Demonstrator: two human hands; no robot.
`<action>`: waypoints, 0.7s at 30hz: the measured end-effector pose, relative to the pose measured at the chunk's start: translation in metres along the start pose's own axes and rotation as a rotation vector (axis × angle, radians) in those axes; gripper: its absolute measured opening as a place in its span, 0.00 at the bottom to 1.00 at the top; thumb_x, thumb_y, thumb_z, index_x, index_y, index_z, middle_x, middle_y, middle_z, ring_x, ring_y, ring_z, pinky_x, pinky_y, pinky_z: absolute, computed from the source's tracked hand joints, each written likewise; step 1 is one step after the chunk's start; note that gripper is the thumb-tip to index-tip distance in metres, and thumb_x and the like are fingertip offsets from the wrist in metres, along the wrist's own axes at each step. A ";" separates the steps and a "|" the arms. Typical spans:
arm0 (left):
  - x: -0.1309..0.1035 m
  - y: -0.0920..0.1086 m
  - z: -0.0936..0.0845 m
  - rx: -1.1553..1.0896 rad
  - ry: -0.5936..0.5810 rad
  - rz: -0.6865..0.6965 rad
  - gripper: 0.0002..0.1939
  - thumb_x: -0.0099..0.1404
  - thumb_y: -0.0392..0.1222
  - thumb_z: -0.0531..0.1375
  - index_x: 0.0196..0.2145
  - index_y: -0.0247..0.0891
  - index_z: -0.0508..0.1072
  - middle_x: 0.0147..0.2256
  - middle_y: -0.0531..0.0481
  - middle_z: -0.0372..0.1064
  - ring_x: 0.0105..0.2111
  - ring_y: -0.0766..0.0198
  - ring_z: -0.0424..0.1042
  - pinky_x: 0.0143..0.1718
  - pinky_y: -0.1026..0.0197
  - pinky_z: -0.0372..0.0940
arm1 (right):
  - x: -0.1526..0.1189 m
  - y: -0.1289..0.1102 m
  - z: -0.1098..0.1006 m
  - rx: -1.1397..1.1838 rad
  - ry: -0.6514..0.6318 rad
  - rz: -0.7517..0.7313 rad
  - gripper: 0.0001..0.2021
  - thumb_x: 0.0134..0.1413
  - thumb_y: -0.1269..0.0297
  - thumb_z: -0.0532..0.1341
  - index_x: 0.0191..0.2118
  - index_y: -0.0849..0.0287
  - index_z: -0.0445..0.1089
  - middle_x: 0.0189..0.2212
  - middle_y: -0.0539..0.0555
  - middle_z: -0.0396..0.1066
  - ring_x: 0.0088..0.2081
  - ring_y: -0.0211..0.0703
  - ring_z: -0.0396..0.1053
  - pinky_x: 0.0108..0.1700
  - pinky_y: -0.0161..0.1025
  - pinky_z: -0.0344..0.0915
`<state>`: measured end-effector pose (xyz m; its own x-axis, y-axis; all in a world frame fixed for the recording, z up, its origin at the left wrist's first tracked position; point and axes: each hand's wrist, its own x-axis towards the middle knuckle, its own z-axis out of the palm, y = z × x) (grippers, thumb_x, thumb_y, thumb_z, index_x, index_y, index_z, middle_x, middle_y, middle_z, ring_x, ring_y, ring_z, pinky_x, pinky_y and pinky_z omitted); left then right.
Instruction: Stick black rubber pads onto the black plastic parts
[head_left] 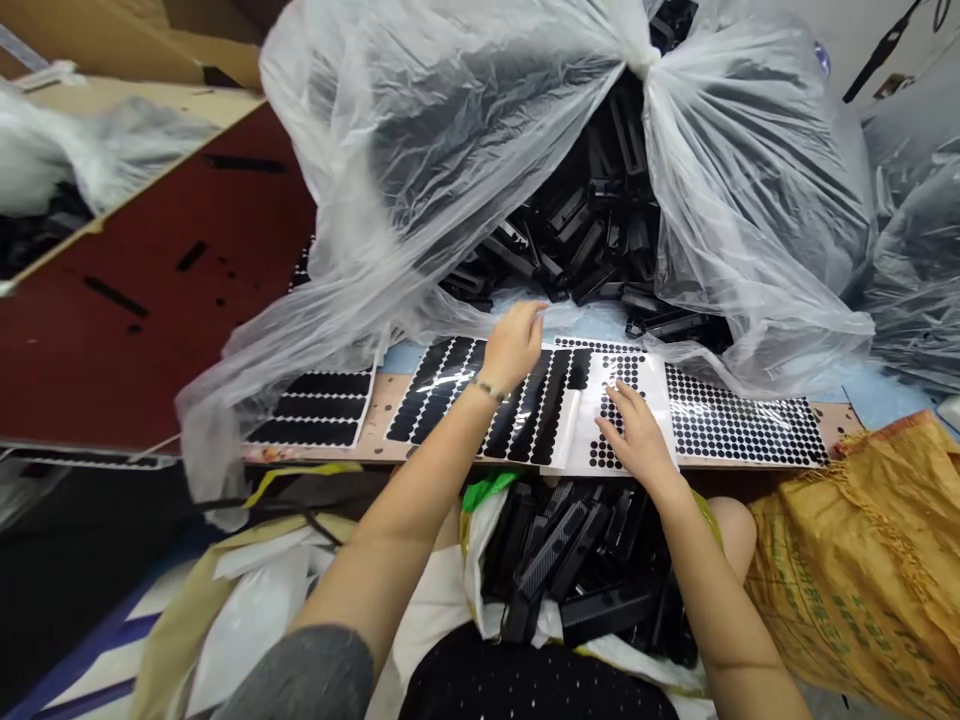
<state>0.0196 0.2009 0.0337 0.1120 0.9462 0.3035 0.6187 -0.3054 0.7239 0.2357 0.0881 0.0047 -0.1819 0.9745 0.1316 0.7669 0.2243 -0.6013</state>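
On the bench (382,405), a dotted sheet (606,457) lies under the right hand (639,432), fingers parted, seemingly empty, perhaps picking dots (622,371) (a fine pinch seems needed); left hand (514,347) half-curled, hold unclear.

Behind the sticker sheets (525,425), a knotted plastic bag (450,120) obstructed passage; black parts (574,215) restricted its open front gap.

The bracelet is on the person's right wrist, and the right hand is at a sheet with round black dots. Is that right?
Not quite: the head view shows the bracelet on the left wrist, just behind the left hand. The right hand is indeed at a sheet with round black dots.
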 end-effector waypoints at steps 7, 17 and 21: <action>0.119 0.001 0.017 0.373 0.055 -0.246 0.34 0.61 0.36 0.60 0.64 0.33 0.58 0.67 0.32 0.50 0.65 0.39 0.52 0.62 0.38 0.53 | -0.043 0.009 -0.025 0.089 0.171 -0.062 0.14 0.64 0.58 0.55 0.49 0.56 0.73 0.45 0.60 0.78 0.47 0.50 0.76 0.50 0.49 0.75; 0.060 -0.013 0.011 0.330 -0.089 -0.245 0.27 0.57 0.28 0.59 0.55 0.32 0.67 0.50 0.34 0.65 0.48 0.45 0.72 0.51 0.47 0.66 | -0.038 0.017 -0.029 0.158 0.225 0.064 0.14 0.60 0.60 0.56 0.48 0.55 0.73 0.40 0.58 0.78 0.38 0.47 0.76 0.44 0.47 0.74; 0.031 -0.037 -0.013 -0.256 0.103 -0.231 0.09 0.49 0.28 0.66 0.27 0.35 0.71 0.36 0.48 0.65 0.46 0.54 0.68 0.56 0.51 0.61 | -0.022 0.020 -0.026 0.172 0.233 0.195 0.11 0.57 0.61 0.57 0.42 0.56 0.74 0.38 0.58 0.76 0.36 0.47 0.74 0.41 0.47 0.73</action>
<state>-0.0099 0.2405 0.0242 -0.0956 0.9816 0.1651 0.4026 -0.1136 0.9083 0.2715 0.0713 0.0105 0.1181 0.9791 0.1655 0.6546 0.0486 -0.7544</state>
